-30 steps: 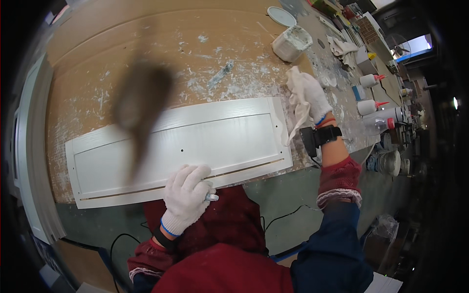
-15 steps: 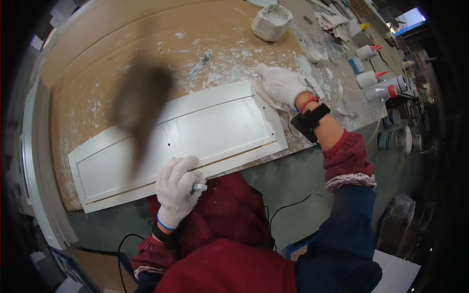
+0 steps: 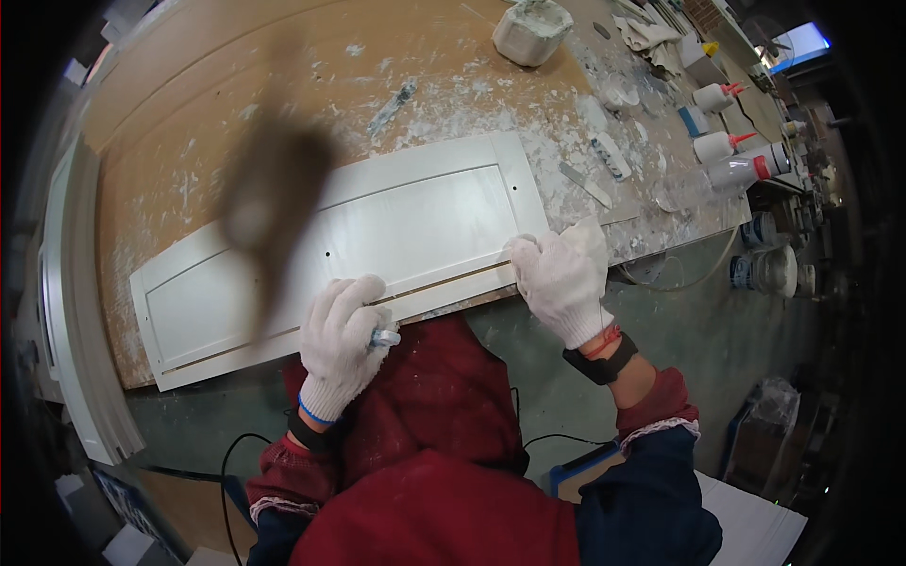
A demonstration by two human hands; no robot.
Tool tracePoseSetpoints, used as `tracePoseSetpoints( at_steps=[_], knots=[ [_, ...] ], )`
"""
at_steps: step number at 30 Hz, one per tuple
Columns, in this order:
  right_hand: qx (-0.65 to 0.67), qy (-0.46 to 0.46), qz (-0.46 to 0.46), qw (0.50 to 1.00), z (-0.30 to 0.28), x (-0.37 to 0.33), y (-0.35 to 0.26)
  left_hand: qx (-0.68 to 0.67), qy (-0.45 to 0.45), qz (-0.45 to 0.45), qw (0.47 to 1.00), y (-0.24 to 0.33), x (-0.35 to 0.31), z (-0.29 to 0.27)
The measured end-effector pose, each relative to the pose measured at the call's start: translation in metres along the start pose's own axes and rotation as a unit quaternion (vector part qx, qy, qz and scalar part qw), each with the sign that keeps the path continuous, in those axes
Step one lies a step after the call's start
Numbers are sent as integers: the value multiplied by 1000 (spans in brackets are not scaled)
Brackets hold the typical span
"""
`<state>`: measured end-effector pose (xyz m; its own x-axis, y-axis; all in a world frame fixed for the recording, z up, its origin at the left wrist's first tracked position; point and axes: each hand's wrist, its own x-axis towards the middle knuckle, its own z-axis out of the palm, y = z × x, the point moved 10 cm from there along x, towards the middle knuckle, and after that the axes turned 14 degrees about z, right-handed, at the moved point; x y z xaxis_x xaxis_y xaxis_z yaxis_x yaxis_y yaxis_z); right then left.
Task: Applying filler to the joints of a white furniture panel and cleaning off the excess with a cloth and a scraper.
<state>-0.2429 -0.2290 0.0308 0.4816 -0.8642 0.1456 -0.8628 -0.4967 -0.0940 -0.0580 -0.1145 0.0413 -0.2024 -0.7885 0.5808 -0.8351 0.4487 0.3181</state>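
A white framed panel (image 3: 406,231) lies slantwise on the workbench, with small dark holes and a narrow brownish groove along its near side. My left hand (image 3: 342,335), in a white knit glove, rests at the panel's near edge. Its fingers are closed on a small blue-and-white object (image 3: 385,338), of which only the end sticks out. Also gloved, my right hand (image 3: 562,283) is at the panel's near right corner, closed on a whitish cloth (image 3: 590,243) that bunches up beside its fingers.
The paint-spattered workbench (image 3: 453,104) holds a crusted white tub (image 3: 531,33), a flat scraper (image 3: 585,186), a white block-like item (image 3: 611,157), a clear bottle (image 3: 727,174) and red-tipped glue bottles (image 3: 722,144). White panels (image 3: 90,311) stand at the left. A dark blurred shape (image 3: 274,198) covers part of the view.
My right hand has come with the cloth from the panel's far right corner to its near right corner, uncovering the scraper. The left hand has hardly moved.
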Motion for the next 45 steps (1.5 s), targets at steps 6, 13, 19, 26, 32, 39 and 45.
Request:
tracePoseSetpoints(
  at_steps=[6,13,19,26,32,39,45],
  knots=[
    [259,-38,86,961,-6,15,29,7,24,8,1000,1,-4,-2],
    [150,-10,20,988,-4,14,14,-3,26,3,1000,-2,-4,-3],
    [-147,-29,32,988,-8,5,6,-5,30,5,1000,1,-5,-3],
    [407,-104,288,861,10,-1,98,3,18,3,1000,2,-2,-1],
    [314,32,164,935,-29,-14,74,-15,10,-7,1000,-2,-6,1],
    [94,17,1,995,-22,-9,22,-49,-21,-41,998,-7,-4,7],
    [114,-77,40,990,-14,7,13,-54,-64,-62,995,-13,-11,13]
  ],
)
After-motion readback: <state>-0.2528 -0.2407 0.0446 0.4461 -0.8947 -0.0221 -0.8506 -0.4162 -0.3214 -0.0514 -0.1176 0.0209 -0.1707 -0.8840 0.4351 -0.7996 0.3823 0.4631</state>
